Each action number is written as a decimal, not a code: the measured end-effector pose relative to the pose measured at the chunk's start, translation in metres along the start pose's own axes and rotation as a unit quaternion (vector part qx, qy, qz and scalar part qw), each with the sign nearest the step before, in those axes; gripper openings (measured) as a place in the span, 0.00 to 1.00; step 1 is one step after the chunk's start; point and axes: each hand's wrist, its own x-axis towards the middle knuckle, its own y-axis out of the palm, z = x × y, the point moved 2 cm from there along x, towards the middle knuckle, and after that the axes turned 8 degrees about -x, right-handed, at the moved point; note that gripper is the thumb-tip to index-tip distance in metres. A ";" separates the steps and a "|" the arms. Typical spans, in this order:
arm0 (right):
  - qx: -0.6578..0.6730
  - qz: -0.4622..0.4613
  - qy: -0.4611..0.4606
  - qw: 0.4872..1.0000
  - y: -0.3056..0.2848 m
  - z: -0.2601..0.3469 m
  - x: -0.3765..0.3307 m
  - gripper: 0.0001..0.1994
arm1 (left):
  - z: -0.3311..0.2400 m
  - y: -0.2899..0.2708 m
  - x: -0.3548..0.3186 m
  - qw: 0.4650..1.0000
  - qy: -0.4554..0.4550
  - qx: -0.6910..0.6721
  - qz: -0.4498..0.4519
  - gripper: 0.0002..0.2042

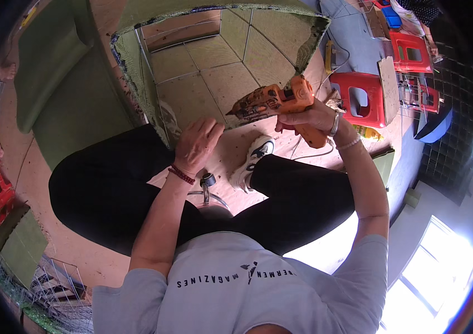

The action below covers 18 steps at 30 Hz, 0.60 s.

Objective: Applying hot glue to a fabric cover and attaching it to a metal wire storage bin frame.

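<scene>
My right hand (310, 118) is wrapped round the handle of an orange glue gun (272, 100), stained dark along its body. The gun's nozzle points left, just above and beside my left hand (198, 146). That hand is closed, its fingers curled at the near edge of a green box (164, 114); the fingertips are partly hidden. Thin wire rods cross the inside of the box, and green fabric or sheet covers its walls. Dark, rough marks run along its rim. The box stands in front of me, with its open side facing my way.
A green curved panel (52, 72) stands at the left. Red plastic stools (358, 99) are at the right, with a cardboard piece (389, 89) beside one. A cable (303, 156) trails under the glue gun. Wire frames (61, 284) lie at lower left. Another person's hand (3, 71) shows at the far left.
</scene>
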 end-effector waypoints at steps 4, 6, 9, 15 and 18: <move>0.003 0.003 0.014 1.000 -0.002 0.007 0.009 0.16 | 0.006 -0.003 0.005 0.998 0.043 0.032 -0.011 0.09; -0.004 0.006 0.032 0.999 -0.004 0.010 0.005 0.15 | 0.002 -0.001 0.004 0.998 0.052 0.036 -0.007 0.09; -0.009 0.016 0.051 0.999 -0.007 0.016 0.005 0.14 | 0.003 0.000 0.004 0.997 0.065 0.049 -0.006 0.08; -0.047 0.004 0.055 0.997 -0.004 0.023 0.005 0.13 | 0.004 0.000 0.003 0.997 0.067 0.048 -0.012 0.08; -0.057 0.001 0.045 0.997 -0.002 0.024 0.006 0.13 | 0.003 -0.001 0.002 0.997 0.065 0.042 -0.013 0.07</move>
